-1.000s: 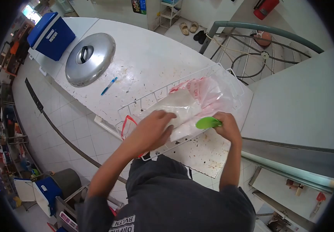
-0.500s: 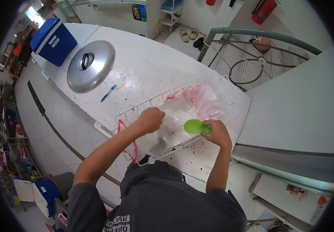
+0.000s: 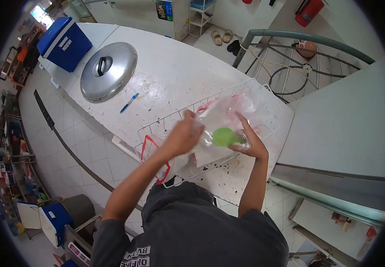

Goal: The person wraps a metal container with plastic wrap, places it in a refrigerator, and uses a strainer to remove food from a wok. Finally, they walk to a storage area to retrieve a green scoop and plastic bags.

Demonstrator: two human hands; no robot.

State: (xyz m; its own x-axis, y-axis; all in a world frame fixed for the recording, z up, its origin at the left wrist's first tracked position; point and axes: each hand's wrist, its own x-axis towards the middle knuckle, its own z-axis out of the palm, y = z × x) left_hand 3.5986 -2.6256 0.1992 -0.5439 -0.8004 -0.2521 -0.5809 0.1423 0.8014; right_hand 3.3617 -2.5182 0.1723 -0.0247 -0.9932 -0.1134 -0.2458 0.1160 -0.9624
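A green scoop [image 3: 222, 137] rests at my right hand [image 3: 253, 144], whose thumb holds its handle side while the fingers stretch upward along clear plastic. Blurred by motion, my left hand [image 3: 185, 133] has its fingers bent at the top edge of the clear plastic bag [image 3: 214, 119]. The plastic stretches between both hands and partly covers the scoop. Beneath them lies a white wire rack [image 3: 162, 119], holding pink and clear plastic bags [image 3: 246, 104]. A clear bag with a red edge [image 3: 146, 149] sits at the rack's left end.
On the white table [image 3: 170, 66] are a round metal lid [image 3: 109, 72], a blue pen [image 3: 129, 103] and a blue cooler box [image 3: 64, 44]. Dark specks lie near the table's front edge. A green-grey metal rail [image 3: 308, 35] rises behind the right end.
My left hand has moved right and up, nearer the scoop. My right hand's fingers have spread upward, and clear plastic now lies over them and the scoop. The view has shifted slightly.
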